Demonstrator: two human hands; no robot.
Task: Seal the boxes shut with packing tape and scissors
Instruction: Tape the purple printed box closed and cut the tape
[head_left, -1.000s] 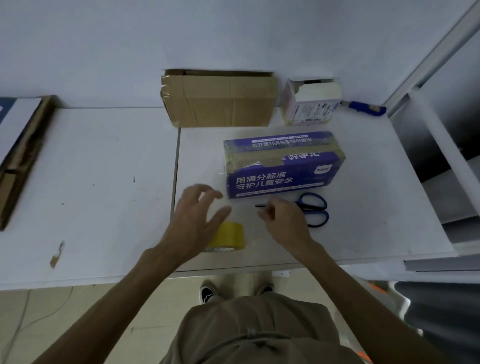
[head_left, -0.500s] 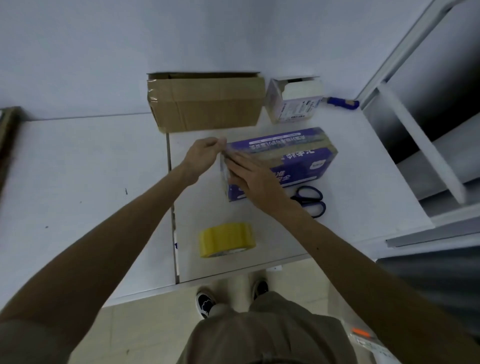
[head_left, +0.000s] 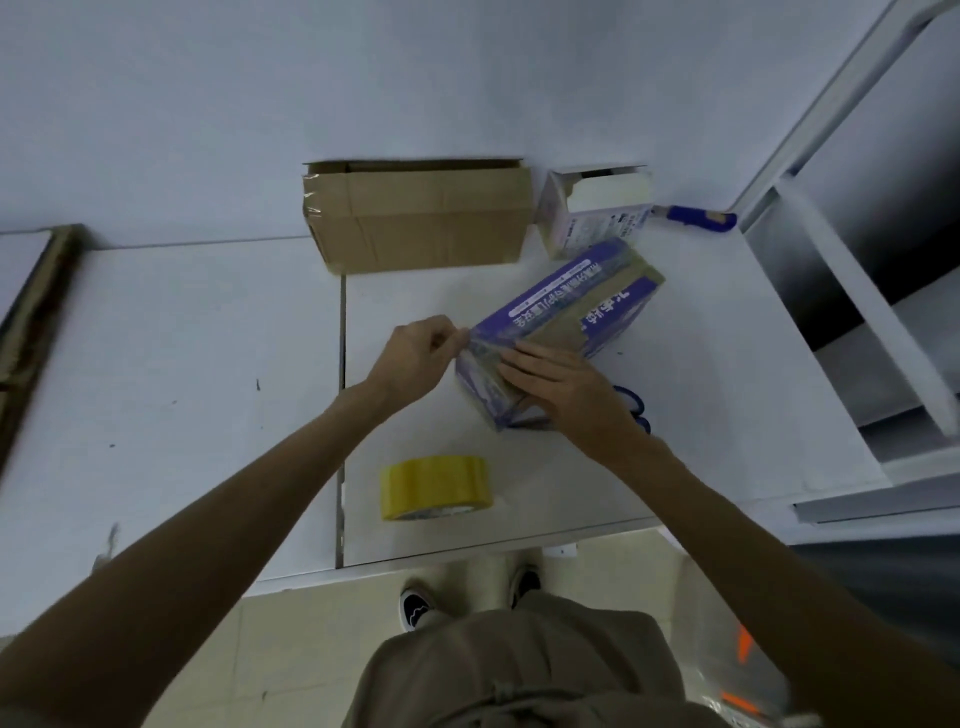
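scissors (head_left: 631, 400) behind right hand (head_left: 567, 385), tape roll (head_left: 435, 486) by box (head_left: 563, 304)

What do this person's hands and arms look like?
Both the left hand and right hand are bare: no gloves, rings or watch visible. The left forearm and right forearm carry no sleeves. Below are a khaki garment and dark shoes.

White table (head_left: 171, 374), seam (head_left: 341, 415) running just left of your left hand (head_left: 415, 356). Plain pale wall (head_left: 363, 78) beyond it. White shelving (head_left: 857, 293) well right of your right hand (head_left: 566, 387). Beige floor (head_left: 311, 649) nearer you. Light's dim.
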